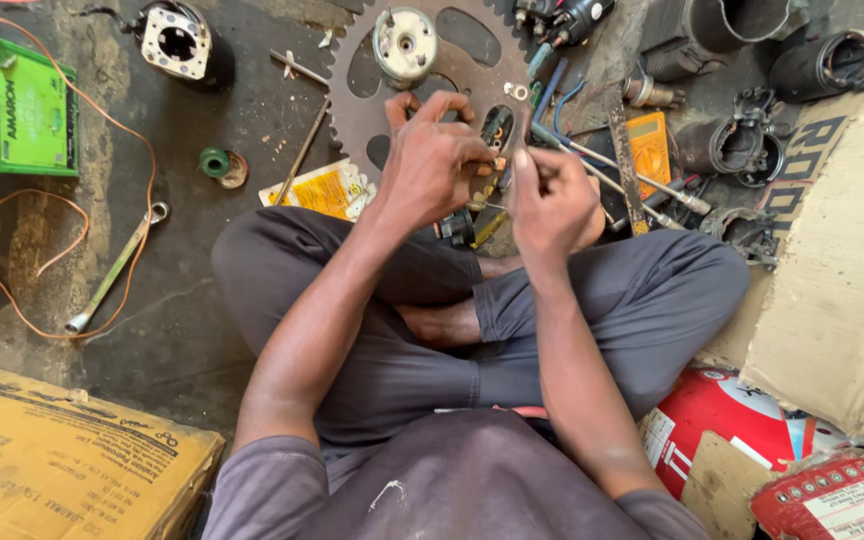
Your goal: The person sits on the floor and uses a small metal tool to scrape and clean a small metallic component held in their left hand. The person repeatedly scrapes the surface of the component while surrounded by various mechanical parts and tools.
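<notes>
Oil-stained concrete floor, person cross-legged. Left hand [430,160] pinches small dark part [495,128]; right hand [552,200] grips thin tool just beside it. Large sprocket [352,90] beyond hands. Judgement: brace wrists together, keep tool tip steady.

Green battery [12,105], spanner [112,270], cardboard box [62,460] lie around.

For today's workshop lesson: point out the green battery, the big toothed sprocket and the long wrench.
green battery [14,105], head view, middle of its top face.
toothed sprocket [352,110], head view, left part of the rusty plate.
long wrench [112,272], head view, middle of the shaft.
</notes>
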